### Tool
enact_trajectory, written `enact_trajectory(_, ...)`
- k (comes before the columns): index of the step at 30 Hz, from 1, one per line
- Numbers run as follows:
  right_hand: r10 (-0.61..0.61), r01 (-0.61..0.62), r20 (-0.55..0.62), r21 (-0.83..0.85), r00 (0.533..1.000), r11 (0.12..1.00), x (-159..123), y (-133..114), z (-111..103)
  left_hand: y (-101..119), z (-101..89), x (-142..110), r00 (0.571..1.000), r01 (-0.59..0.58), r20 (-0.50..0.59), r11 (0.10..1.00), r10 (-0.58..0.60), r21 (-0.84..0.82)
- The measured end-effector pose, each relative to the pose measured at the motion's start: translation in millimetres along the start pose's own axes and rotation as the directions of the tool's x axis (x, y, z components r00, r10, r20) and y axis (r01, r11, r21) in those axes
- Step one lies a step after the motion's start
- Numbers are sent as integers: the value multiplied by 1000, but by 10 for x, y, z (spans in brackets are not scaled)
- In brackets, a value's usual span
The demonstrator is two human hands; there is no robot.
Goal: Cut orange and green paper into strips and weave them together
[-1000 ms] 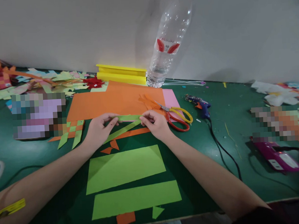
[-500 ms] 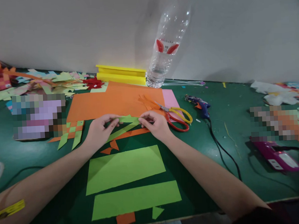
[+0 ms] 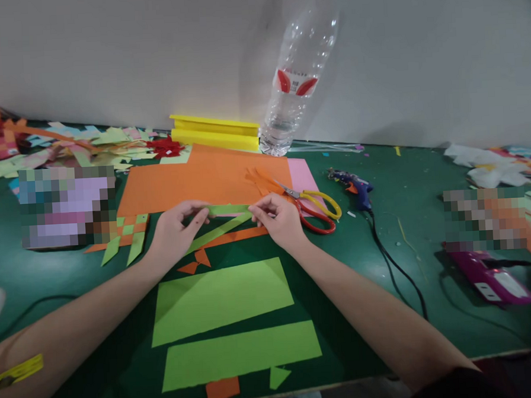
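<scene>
A narrow green paper strip point(image 3: 228, 210) is stretched level between my two hands. My left hand point(image 3: 177, 227) pinches its left end, and my right hand point(image 3: 278, 219) pinches the right end. Below it another green strip point(image 3: 218, 232) slants down to the left, and an orange strip point(image 3: 234, 236) lies under that. Orange paper sheets point(image 3: 167, 186) lie just beyond my hands. Scissors point(image 3: 313, 207) with one yellow and one red handle rest right of my right hand. A woven green and orange paper piece point(image 3: 131, 230) lies left of my left hand.
Green paper pieces point(image 3: 221, 296) lie nearest me. A clear plastic bottle point(image 3: 293, 84) leans on the wall beside a yellow folded piece point(image 3: 213, 133). A blue glue gun point(image 3: 356, 188) and its cord lie right, near a magenta power strip point(image 3: 492, 276). Paper scraps point(image 3: 67, 144) are heaped back left.
My hands have drawn slightly apart, the left one shifting a little left, so more of the green strip shows between them. Everything else looks the same.
</scene>
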State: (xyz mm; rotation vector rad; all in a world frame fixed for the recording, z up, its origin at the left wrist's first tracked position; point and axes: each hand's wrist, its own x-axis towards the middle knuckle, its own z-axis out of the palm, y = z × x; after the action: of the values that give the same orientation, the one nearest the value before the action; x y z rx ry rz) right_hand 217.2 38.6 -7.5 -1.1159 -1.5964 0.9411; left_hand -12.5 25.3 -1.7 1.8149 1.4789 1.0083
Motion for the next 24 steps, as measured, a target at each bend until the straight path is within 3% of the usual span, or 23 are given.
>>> enact_trajectory(8, 72, -52, -161, 122, 984, 991, 55, 18, -47, 80, 13, -22, 998, -13, -56, 996, 8, -87)
enact_trajectory(12, 81, -61, -151, 130, 985, 990, 64, -7, -49, 56, 40, -42, 990, -138, 34, 990, 138, 12)
enact_trajectory(17, 89, -73, -134, 118, 987, 990, 53, -30, -44, 39, 75, -70, 936, -350, 126, 911, 329, 218)
enact_trajectory(24, 51, -46, -91, 59, 994, 997, 67, 53, -42, 48, 92, -67, 908, -416, 194, 853, 372, 314)
